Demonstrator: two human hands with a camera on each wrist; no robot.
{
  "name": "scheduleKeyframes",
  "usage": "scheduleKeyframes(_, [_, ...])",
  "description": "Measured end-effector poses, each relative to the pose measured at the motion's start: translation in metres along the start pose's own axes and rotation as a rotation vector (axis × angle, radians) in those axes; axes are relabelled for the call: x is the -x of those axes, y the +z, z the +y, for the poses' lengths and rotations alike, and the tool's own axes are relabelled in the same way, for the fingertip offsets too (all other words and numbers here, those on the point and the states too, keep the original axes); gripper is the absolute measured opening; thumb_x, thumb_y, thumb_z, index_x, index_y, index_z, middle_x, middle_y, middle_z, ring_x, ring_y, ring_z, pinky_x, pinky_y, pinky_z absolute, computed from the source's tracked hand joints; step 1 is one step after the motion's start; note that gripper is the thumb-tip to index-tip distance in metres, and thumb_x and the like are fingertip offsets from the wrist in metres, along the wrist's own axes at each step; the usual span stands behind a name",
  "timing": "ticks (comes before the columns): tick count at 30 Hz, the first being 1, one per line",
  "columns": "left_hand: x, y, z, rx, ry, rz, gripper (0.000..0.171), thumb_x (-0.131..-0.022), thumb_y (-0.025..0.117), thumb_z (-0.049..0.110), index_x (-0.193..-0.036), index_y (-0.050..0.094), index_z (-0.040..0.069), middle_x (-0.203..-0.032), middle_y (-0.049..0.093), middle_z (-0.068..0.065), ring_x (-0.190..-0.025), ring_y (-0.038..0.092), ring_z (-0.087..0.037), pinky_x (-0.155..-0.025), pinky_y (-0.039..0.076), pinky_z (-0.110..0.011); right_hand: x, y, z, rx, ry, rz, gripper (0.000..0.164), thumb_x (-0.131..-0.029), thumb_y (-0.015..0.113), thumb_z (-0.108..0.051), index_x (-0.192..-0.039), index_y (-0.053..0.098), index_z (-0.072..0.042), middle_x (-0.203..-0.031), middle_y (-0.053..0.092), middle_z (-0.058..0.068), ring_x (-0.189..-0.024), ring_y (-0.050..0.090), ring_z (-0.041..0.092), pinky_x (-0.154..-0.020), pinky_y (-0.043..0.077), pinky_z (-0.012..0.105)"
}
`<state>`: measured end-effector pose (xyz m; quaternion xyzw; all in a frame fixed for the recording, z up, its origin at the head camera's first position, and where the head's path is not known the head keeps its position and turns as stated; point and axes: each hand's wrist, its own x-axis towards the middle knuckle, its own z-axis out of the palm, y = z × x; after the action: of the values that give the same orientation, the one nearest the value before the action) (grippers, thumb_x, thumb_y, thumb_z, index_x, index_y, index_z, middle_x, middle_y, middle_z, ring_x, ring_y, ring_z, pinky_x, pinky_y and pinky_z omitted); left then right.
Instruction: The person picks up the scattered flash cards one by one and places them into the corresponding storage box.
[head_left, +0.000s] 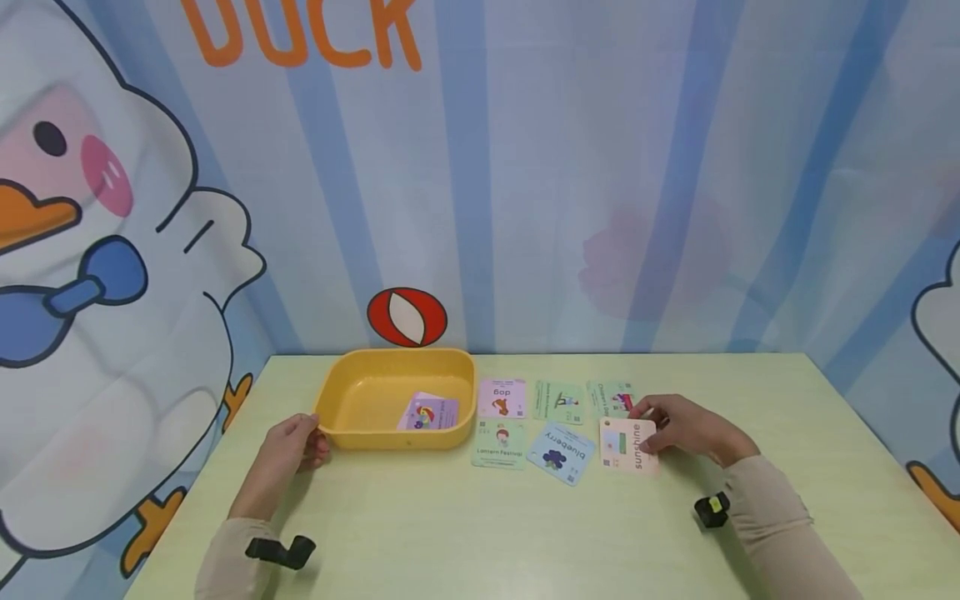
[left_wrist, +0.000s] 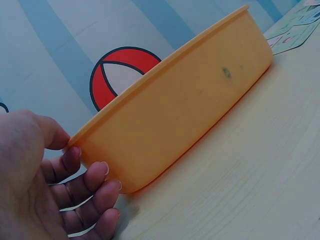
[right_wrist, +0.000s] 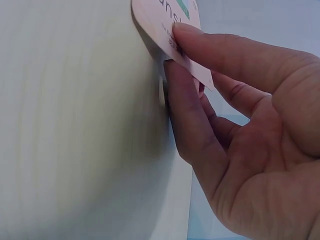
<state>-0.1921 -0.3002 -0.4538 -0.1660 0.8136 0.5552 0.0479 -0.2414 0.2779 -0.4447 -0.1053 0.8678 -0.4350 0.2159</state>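
My left hand (head_left: 288,450) pinches the near left corner of a yellow plastic tray (head_left: 375,440) between thumb and index finger. In the left wrist view the other fingers curl beside the tray wall (left_wrist: 175,110). My right hand (head_left: 690,429) holds a pink "sunshine" card (head_left: 613,437) at its right edge. In the right wrist view the thumb lies on the card's printed face (right_wrist: 157,22), with fingers behind it, and the card is tilted off the table. Purple cards (head_left: 438,413) lie inside the tray on its right side.
Right of the tray lie a "dog" card (head_left: 502,387), a "Lantern Festival" card (head_left: 499,454), a "blueberry" card (head_left: 566,442), a green card (head_left: 558,392) and a "Children's Day" card (head_left: 604,392), partly near the right hand. A patterned curtain (head_left: 525,208) hangs behind the table (head_left: 480,533).
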Motion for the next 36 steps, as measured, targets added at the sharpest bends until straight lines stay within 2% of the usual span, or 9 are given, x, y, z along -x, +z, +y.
scheduleKeyframes(8, [-0.0017, -0.0003, -0.0011, 0.015, 0.018, -0.001, 0.038, -0.110, 0.038, 0.035, -0.105, 0.055, 0.001, -0.085, 0.061, -0.003, -0.078, 0.060, -0.016, -0.071, 0.054, -0.024, 0.0014, -0.0006, -0.0005, -0.031, -0.002, -0.009, 0.042, -0.088, 0.075, -0.002, -0.126, 0.059, 0.001, -0.103, 0.059, 0.015, -0.085, 0.059, 0.025, -0.074, 0.054, 0.035])
scheduleKeyframes(18, [-0.0009, -0.0005, -0.0013, 0.011, 0.008, -0.001, 0.040, -0.110, 0.038, 0.037, -0.107, 0.055, 0.001, -0.088, 0.061, -0.004, -0.080, 0.060, -0.016, -0.072, 0.054, -0.024, -0.0008, -0.0002, 0.0019, -0.089, 0.042, 0.014, 0.043, -0.088, 0.073, 0.000, -0.129, 0.058, 0.000, -0.100, 0.056, 0.015, -0.082, 0.063, 0.025, -0.070, 0.056, 0.035])
scheduleKeyframes(36, [-0.0001, -0.0013, -0.0025, 0.006, 0.017, -0.001, 0.039, -0.109, 0.039, 0.037, -0.106, 0.056, 0.002, -0.087, 0.060, -0.004, -0.080, 0.060, -0.017, -0.072, 0.054, -0.024, -0.0003, -0.0026, 0.0071, -0.149, 0.035, -0.010, 0.047, -0.091, 0.073, -0.008, -0.131, 0.050, -0.001, -0.105, 0.053, 0.015, -0.087, 0.062, 0.025, -0.072, 0.058, 0.036])
